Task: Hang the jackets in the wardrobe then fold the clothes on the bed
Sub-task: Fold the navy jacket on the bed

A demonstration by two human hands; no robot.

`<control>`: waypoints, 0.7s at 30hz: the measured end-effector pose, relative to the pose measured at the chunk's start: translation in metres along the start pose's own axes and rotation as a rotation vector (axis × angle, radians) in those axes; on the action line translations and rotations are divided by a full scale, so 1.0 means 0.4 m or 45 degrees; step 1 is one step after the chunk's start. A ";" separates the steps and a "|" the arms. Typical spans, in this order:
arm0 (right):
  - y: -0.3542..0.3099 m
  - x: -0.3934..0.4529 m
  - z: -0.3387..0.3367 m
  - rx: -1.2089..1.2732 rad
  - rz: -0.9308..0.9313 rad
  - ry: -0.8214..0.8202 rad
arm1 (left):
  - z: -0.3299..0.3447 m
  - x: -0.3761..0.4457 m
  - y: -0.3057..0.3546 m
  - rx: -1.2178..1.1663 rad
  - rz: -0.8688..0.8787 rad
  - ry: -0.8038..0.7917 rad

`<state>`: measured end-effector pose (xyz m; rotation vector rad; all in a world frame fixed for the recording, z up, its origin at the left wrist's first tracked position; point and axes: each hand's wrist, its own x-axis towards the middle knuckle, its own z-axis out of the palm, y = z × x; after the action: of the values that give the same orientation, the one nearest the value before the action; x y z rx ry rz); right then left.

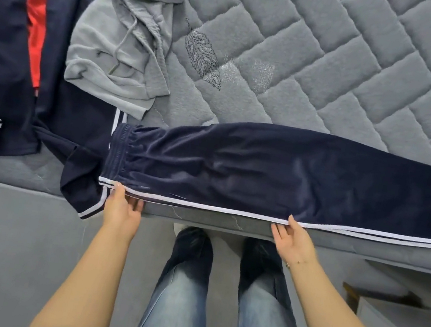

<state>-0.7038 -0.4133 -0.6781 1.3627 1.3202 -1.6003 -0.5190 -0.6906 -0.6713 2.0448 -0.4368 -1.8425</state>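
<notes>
We have the navy track pants (278,174) laid lengthwise along the near edge of the bed (338,69), legs stacked one on the other, waistband to our left, white side stripe running right on the mattress edge. Left hand (122,209) is at the waistband end with its thumb on the stripe and its fingers tucked under the seam, a light pinch of the pants; right hand (291,239) does the same further along the leg, thumb on top, fingers beneath. The cuffs run out of view to the right. Judged step: squaring up the doubled legs before the cross folds. To do it well we should keep the two stripes lying exactly one on the other, draw the seam taut between the hands, and smooth the ripples near the elastic before folding. Risk: the pants sit at the very edge and could slide off if tugged toward us. Still waiting on the bed: grey drawstring shorts (120,42) and a navy garment with a red panel (9,43), both well to the left.
</notes>
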 end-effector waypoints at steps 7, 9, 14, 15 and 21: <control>-0.089 0.033 -0.071 0.124 -0.040 -0.105 | 0.089 -0.126 -0.198 0.112 -0.173 -0.179; -0.143 0.046 -0.099 0.179 -0.046 -0.060 | 0.129 -0.167 -0.259 0.068 -0.260 -0.218; -0.330 0.095 -0.205 0.318 -0.031 0.003 | 0.259 -0.257 -0.431 0.163 -0.284 -0.240; -0.376 0.108 -0.235 0.329 -0.028 0.011 | 0.289 -0.278 -0.473 0.174 -0.294 -0.228; -0.648 0.200 -0.406 0.336 -0.083 0.063 | 0.464 -0.388 -0.704 0.230 -0.340 -0.144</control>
<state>-0.9119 -0.1750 -0.6756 1.5366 1.2254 -1.8478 -0.7219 -0.3796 -0.6789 2.2159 -0.3871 -2.1533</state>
